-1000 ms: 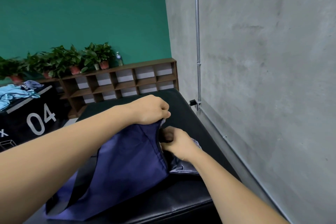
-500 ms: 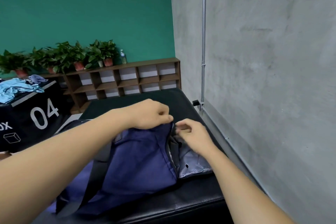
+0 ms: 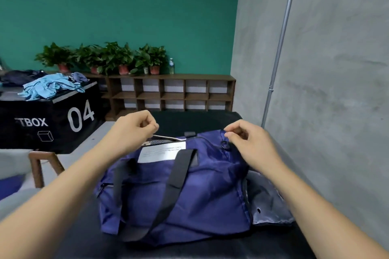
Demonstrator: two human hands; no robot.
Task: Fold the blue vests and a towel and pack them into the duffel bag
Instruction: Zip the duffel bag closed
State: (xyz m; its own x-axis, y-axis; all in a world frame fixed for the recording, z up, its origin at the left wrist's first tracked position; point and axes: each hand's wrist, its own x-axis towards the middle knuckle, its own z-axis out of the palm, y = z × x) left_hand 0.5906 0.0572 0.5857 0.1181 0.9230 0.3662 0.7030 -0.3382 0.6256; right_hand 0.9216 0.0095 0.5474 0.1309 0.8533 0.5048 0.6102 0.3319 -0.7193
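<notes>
Pinches apparent zip pull (image 3: 157,136) of navy nylon duffel bag (image 3: 189,191), centre of black padded tabletop (image 3: 210,119), with left hand (image 3: 133,130) at 11 o'clock; grips bag's end fabric with right hand (image 3: 247,143) at 1 o'clock, likely tensioning zip.

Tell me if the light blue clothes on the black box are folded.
Not folded: the light blue clothes lie in a crumpled heap on the black box, loose ends trailing.
</notes>
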